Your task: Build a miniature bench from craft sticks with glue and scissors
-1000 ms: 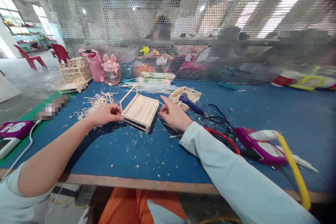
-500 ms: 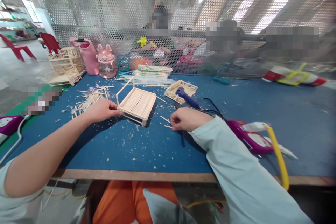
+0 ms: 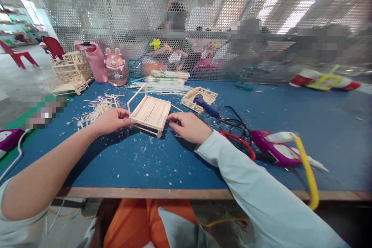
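A small bed-like model made of thin wooden sticks (image 3: pixel 151 111) stands on the blue table top, with an upright stick frame at its left end. My left hand (image 3: pixel 114 119) pinches its near left corner between thumb and fingers. At the model's right edge is my right hand (image 3: pixel 188 126), fingers loosely stretched and thumb a little apart; whether the fingertips touch the edge I cannot tell. Behind my right hand, a blue glue gun (image 3: pixel 206 105) rests on a second stick piece (image 3: pixel 188 99). Beside my right forearm shows a red curved handle (image 3: pixel 240 141).
A pile of loose sticks (image 3: pixel 101 110) lies left, amid scattered scraps. Bundled sticks (image 3: pixel 168 79), a pink bottle (image 3: pixel 97 64) and a clear pink bottle (image 3: pixel 116 71) line the mesh screen (image 3: pixel 110 11). A purple power strip (image 3: pixel 276 151) and black cable (image 3: pixel 238 124) are right.
My right hand has moved left from beside the loose sticks to the model's right edge, its fingers loosening. The red handle has come into sight. My left hand stays at the model's corner.
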Demonstrator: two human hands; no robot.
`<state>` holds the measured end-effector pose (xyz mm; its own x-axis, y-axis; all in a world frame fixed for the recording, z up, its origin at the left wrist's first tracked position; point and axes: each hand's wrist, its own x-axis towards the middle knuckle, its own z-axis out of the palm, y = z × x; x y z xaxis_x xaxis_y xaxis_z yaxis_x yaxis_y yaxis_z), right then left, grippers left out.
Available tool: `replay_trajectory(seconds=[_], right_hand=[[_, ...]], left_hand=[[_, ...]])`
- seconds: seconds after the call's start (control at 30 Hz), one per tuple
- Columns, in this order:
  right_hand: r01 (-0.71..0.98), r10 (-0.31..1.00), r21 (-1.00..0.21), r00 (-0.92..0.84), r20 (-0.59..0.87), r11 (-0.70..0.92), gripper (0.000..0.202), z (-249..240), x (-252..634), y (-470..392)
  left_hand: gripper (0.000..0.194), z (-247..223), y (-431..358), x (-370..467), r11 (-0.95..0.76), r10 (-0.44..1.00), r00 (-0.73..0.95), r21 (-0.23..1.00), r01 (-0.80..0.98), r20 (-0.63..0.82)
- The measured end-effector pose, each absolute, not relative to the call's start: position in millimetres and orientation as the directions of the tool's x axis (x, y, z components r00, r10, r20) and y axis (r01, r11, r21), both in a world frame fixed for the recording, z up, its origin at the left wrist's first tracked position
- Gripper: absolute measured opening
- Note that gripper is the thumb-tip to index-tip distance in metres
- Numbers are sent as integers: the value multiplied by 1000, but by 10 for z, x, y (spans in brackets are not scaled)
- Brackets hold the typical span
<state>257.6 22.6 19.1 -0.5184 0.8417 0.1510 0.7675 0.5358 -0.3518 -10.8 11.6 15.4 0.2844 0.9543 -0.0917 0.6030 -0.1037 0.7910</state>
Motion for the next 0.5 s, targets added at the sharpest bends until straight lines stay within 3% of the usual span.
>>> replay_trajectory(seconds=[0.17, 0.37, 0.5], right_hand=[[752, 835, -363, -495, 239, 550, 35, 109, 2532, 328], [730, 815, -364, -540, 213, 579, 37, 38, 2535, 432], [789, 880, -392, -401, 255, 473, 35, 151, 2682, 452]], left_hand=[[31, 123, 100, -31, -16, 971, 209, 844, 536, -114], [31, 114, 72, -22, 48, 966, 186, 834, 550, -179], [32, 104, 77, -44, 52, 964, 191, 836, 546, -185]])
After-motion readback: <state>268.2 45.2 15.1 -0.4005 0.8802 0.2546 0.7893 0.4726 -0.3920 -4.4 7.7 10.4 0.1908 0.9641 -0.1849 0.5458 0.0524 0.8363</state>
